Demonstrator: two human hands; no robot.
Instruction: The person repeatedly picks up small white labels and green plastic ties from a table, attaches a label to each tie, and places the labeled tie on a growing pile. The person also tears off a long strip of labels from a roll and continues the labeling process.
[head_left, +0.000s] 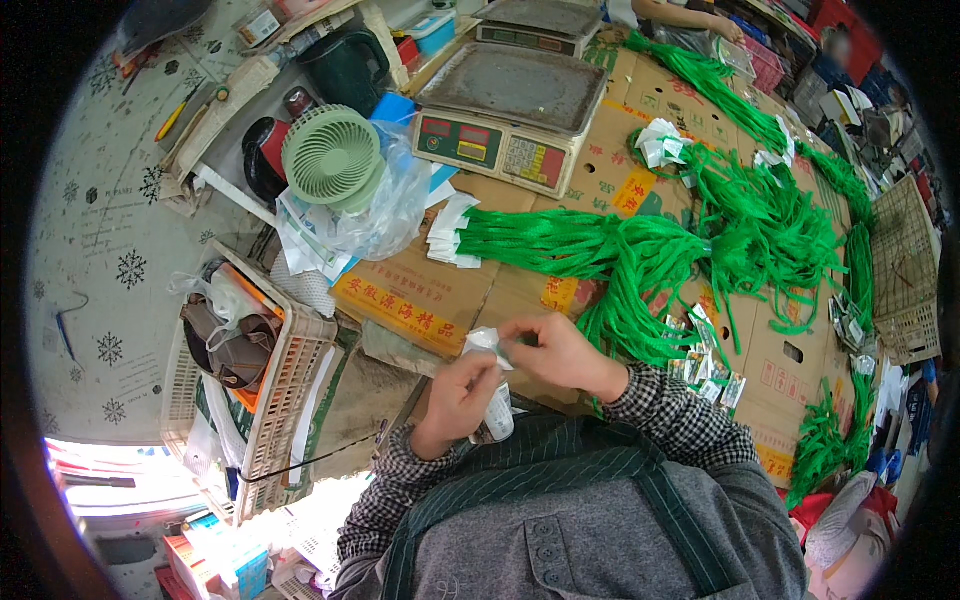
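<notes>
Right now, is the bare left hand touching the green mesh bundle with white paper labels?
Apart: the head view shows brown cardboard between the left hand and the green mesh bundle.

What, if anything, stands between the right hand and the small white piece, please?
Nothing visible does: the right hand appears to touch the white piece directly. The left hand is just below it, and a white cylindrical item lies lower still.
</notes>
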